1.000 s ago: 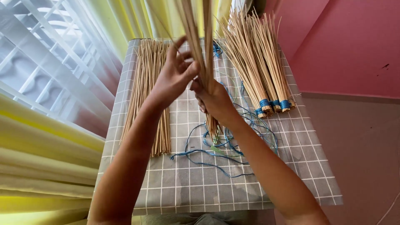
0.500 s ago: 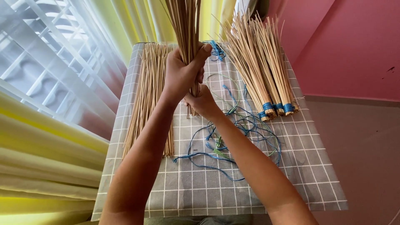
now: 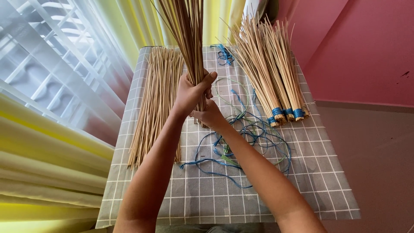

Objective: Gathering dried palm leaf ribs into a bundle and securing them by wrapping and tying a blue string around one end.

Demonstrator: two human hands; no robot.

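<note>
A bundle of thin tan sticks [image 3: 185,30] stands upright above the table, running out of the top of the view. My left hand [image 3: 192,92] is wrapped around its lower part. Just below, my right hand [image 3: 209,115] grips the bundle's bottom end, mostly hidden behind the left hand. A tangle of blue and green string [image 3: 241,138] lies on the cloth under and to the right of my hands.
A grey checked cloth covers the table [image 3: 258,194]. Loose sticks [image 3: 155,99] lie in a pile at the left. Finished stick bundles bound with blue string [image 3: 271,77] lie at the right. More blue string [image 3: 223,54] sits at the far edge. Curtains hang at the left, a pink wall at the right.
The stick bundle has been gathered tighter and raised more upright. My left hand closed fully around it and both hands shifted slightly toward the far side of the table.
</note>
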